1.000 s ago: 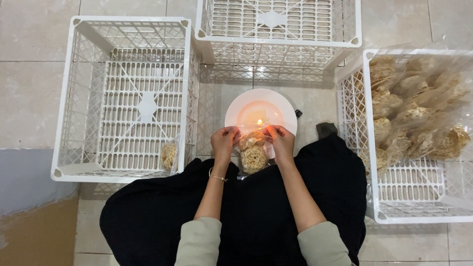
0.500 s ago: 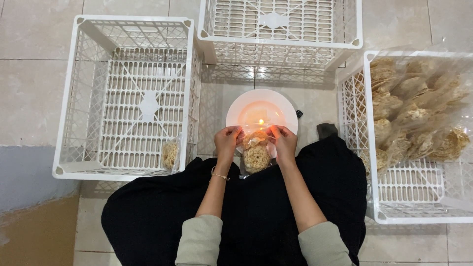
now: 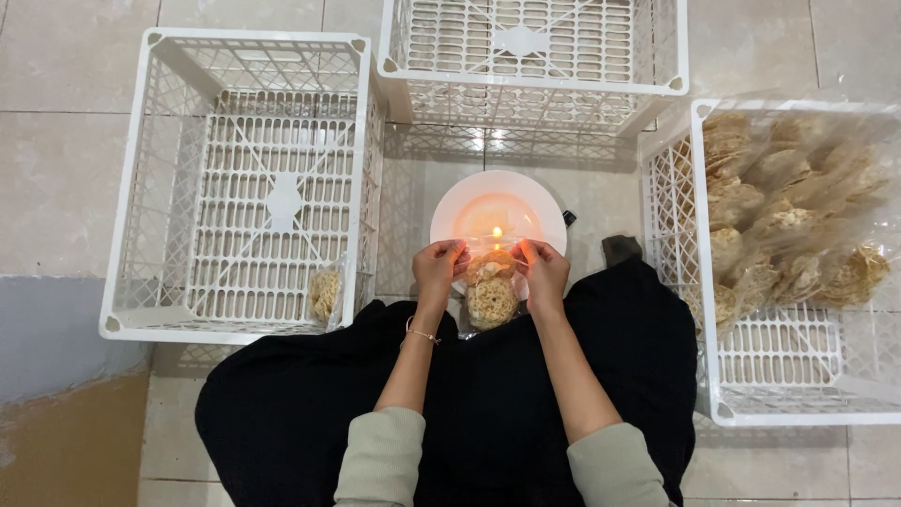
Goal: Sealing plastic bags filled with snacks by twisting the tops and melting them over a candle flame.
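While both hands hold the same post above the lap as a second ago, the only shift is slight: the clear packet of crackers (image 3: 492,293) sits a touch lower and its open top edge lies nearer the candle flame (image 3: 496,232). That reads, as a judgement, as a seal being run along the film, part way done.

Left to right:

- White lattice crate (image 3: 150,188), at 9 o'clock from the hands. Rigid moulded plastic, square, ribbed floor. One sealed packet (image 3: 325,293) of pale, round, netted crackers leans at its near right corner.
- Left hand (image 3: 437,268), fingers pinched narrow on the packet's top left edge. A thin bracelet (image 3: 422,334) circles the wrist.
- Packet of crackers, centred between the hands, at 6 o'clock from the flame. Thin glossy film; contents rough, woven, beige discs.
- White round plate (image 3: 450,211), smooth and glazed, at 12 o'clock, bearing the flame. A second crate (image 3: 535,94) stands beyond it.
- Right hand (image 3: 544,270), fingers pinched narrow on the top right edge.
- Third crate (image 3: 699,282), at 3 o'clock, lined with crinkled clear plastic and heaped with loose crackers (image 3: 779,225).
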